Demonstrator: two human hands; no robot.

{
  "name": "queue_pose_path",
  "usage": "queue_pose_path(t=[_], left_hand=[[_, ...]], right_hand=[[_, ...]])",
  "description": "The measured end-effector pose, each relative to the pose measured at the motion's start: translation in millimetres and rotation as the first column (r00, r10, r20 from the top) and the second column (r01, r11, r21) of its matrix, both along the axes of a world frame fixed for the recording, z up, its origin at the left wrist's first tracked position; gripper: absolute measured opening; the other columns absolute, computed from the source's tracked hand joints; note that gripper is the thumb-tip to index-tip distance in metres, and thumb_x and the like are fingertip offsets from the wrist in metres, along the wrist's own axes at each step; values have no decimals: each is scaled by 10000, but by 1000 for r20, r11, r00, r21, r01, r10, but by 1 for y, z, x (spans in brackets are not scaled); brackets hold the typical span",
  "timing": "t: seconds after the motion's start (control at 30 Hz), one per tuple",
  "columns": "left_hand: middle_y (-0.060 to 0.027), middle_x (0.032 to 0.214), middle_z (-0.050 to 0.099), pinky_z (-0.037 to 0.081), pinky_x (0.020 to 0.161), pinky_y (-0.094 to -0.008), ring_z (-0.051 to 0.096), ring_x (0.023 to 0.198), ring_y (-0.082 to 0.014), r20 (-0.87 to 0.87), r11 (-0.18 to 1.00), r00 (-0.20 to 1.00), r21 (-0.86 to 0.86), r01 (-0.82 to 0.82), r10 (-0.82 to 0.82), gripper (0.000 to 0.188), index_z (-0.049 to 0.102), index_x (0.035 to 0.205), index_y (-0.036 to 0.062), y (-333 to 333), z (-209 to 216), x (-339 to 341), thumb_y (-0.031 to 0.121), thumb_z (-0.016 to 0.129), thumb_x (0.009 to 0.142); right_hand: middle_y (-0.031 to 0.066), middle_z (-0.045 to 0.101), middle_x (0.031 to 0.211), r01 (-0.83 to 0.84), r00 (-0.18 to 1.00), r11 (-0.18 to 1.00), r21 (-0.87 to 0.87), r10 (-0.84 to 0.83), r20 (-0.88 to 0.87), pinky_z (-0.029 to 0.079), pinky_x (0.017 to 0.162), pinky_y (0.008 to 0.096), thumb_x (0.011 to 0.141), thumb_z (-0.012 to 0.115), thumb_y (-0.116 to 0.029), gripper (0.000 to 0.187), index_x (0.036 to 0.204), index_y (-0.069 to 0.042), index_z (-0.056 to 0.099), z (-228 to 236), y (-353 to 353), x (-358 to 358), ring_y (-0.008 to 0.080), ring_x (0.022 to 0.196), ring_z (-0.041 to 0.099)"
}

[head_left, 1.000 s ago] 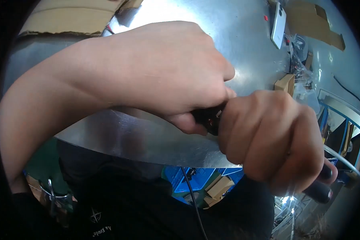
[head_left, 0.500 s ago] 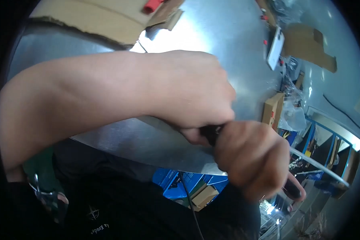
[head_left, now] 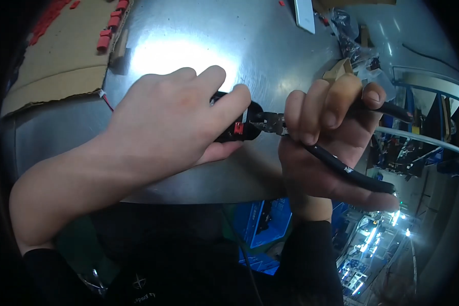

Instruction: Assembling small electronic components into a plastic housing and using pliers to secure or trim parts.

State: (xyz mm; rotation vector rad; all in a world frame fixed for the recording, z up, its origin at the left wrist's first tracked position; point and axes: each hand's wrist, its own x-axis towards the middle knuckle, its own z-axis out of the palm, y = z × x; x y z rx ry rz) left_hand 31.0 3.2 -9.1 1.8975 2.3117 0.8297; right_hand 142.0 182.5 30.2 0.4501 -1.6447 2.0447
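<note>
My left hand is wrapped round a rounded black part that carries a small red piece on its side. The fingers cover much of this part, so its full shape is hidden. In my right hand lies a pair of pliers with black handles, which stand spread apart, one under the curled fingers and one along the thumb. The metal jaws point left and meet the right end of the black part; whether they grip it cannot be told.
A metal table lies under both hands. At the upper left, a cardboard sheet bears several red pieces. A white flat object rests at the far edge. Blue crates stand below the table's near edge.
My hands have drawn apart, and the black part and the pliers now show between them. My right hand has opened up round the spread handles. The view has shifted too.
</note>
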Motion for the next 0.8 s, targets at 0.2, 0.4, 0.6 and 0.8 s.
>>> queue_pose_path(t=[0.2, 0.4, 0.6, 0.8], left_hand=[[-79, 949, 541, 497, 656, -391, 609, 830, -250, -27, 999, 999, 15, -42, 42, 644, 610, 1277, 107, -1, 3, 4, 306, 879, 726], [-88, 974, 540, 500, 657, -381, 606, 842, -248, -29, 1000, 999, -1, -15, 15, 654, 608, 1286, 99, -5, 5, 4, 285, 873, 718], [-85, 998, 548, 507, 659, -371, 606, 853, -238, -38, 1000, 999, -7, -24, 24, 656, 605, 1300, 99, -5, 2, 5, 295, 863, 729], [-81, 1030, 553, 517, 659, -362, 603, 869, -229, -82, 999, 996, -32, -32, 29, 645, 601, 1306, 103, -3, 5, 6, 299, 850, 745]], right_hand=[[38, 504, 974, 19, 999, 999, -35, -18, 30, 348, 586, 289, 613, 755, -892, 1132, 1375, -111, 453, -6, -11, 5, 122, 655, 428], [46, 511, 987, -77, 995, 989, 129, 85, -60, 343, 609, 302, 592, 776, -878, 1160, 1391, -110, 433, -11, -5, 0, 132, 664, 428], [42, 503, 953, -72, 995, 976, 207, 85, -56, 343, 621, 306, 604, 752, -879, 1143, 1378, -103, 427, -17, -3, -1, 130, 647, 413], [41, 502, 927, -70, 993, 979, 193, 87, -79, 344, 610, 297, 615, 727, -883, 1121, 1361, -98, 437, -14, -5, 0, 130, 638, 411]])
